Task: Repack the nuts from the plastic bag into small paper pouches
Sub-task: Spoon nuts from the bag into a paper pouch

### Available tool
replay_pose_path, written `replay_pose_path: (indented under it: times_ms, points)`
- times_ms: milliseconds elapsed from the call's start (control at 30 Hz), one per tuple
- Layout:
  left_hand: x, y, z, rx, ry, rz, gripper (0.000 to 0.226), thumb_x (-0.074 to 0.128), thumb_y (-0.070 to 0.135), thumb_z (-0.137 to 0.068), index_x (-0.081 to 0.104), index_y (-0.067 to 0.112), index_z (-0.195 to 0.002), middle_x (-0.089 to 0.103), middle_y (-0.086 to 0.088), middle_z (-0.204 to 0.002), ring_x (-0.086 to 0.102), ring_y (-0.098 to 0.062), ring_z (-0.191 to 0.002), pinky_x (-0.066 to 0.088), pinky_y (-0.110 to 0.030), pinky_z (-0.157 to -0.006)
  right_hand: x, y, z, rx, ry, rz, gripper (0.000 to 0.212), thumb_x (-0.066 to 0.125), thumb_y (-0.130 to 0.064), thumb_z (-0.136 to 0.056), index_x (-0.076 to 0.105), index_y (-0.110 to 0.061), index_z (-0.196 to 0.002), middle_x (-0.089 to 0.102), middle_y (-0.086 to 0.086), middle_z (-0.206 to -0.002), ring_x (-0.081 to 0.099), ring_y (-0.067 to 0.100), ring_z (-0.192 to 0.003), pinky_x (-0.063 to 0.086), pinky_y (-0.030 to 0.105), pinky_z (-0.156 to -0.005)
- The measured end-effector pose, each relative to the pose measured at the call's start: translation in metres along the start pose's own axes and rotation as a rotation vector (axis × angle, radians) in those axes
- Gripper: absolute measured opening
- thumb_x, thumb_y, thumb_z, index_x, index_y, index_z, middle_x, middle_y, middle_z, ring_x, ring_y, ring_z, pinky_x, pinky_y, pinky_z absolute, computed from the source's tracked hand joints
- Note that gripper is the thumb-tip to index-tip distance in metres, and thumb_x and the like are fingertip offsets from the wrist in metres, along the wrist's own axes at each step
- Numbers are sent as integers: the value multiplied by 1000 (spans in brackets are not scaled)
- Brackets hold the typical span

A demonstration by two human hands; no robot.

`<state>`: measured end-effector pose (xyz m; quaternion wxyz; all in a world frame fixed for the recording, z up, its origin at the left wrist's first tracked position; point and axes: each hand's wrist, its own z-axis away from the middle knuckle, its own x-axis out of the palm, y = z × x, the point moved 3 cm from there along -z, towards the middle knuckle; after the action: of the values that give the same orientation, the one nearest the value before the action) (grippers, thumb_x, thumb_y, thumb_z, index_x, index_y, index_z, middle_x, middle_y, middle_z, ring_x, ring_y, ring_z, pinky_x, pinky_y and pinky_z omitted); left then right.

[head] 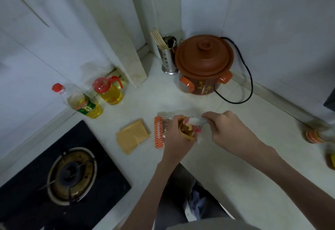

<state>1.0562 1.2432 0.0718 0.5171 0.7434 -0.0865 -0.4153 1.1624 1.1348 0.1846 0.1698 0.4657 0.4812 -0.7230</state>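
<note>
My left hand (176,135) grips a small brown paper pouch (185,130), its mouth open and facing up with brownish nuts inside. My right hand (224,126) is closed on a pale scoop or spoon (196,120) whose tip sits at the pouch's mouth. The plastic nut bag (159,131), clear with an orange netted strip, lies flat on the counter just left of and under my left hand. A small stack of flat brown paper pouches (132,136) rests further left on the counter.
A brown clay cooker (204,64) with a black cord stands at the back corner, a steel chopstick holder (168,55) beside it. Two oil bottles (87,105) (110,91) stand along the left wall. A gas burner (70,175) sits front left. Jars (317,135) stand at the right edge.
</note>
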Motion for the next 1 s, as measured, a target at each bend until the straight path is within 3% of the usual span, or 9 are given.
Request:
replay_pose_path:
  times_ms: [100,200,267,400,467,567,700,900,1000]
  points:
    - [-12,12,1,40,89,14,55,79,37,-66,48,30,-111,46,34,-109,55,-2,-93,54,-28,-80,-5,-15,2,-125,43,-54,26,49,-12,-90,48,-17,-115,55,6,-66,54,27,-61,41,32,-54]
    - [-23,23,2,14,101,44,54,75,38,-65,44,37,-109,41,44,-110,51,9,-97,45,-9,-81,-12,-21,0,-185,142,-160,12,52,-9,-92,56,-15,-101,55,-8,-58,53,9,-54,40,25,-53]
    - [-26,28,3,-1,103,95,50,72,37,-65,45,36,-107,46,40,-107,52,10,-97,42,-5,-80,-17,-21,-2,-171,256,-258,9,55,-6,-92,63,-11,-93,53,-19,-55,56,-1,-54,39,9,-54]
    - [-30,31,5,-69,39,209,50,72,39,-66,48,29,-109,53,30,-100,58,3,-93,49,-13,-80,-21,-14,-8,-127,389,-380,17,52,-13,-96,66,-12,-88,55,-16,-62,56,-1,-62,36,5,-58]
    - [-31,26,5,-165,-13,292,52,76,21,-72,48,27,-116,56,16,-107,60,-10,-97,55,-32,-87,-22,-8,-14,-115,416,-396,21,47,-16,-98,63,-13,-85,58,-10,-70,56,1,-70,36,7,-62]
    - [-36,20,6,-348,-50,593,57,68,9,-75,48,22,-127,59,-11,-118,63,-26,-105,53,-48,-93,-18,4,-22,-36,353,-499,29,40,-15,-100,55,-16,-76,63,-2,-73,58,5,-69,41,13,-66]
    - [-39,26,0,-474,-149,928,51,63,21,-84,50,14,-132,66,-11,-123,63,-29,-114,52,-46,-93,3,22,-29,153,190,-612,33,38,-12,-100,52,-17,-71,49,-7,-58,46,10,-54,37,25,-58]
    - [-40,48,-18,-551,-290,1030,44,51,27,-93,51,12,-135,60,-12,-133,60,-28,-120,56,-35,-85,16,27,-25,251,2,-619,15,59,-22,-89,71,-12,-85,56,-14,-58,50,-4,-51,36,16,-52]
    - [-38,57,-22,-564,-358,1071,46,42,25,-98,42,10,-142,56,-15,-138,56,-32,-125,53,-41,-92,13,21,-24,269,-80,-707,16,64,-25,-86,72,-11,-84,59,-14,-58,51,-3,-54,37,11,-52]
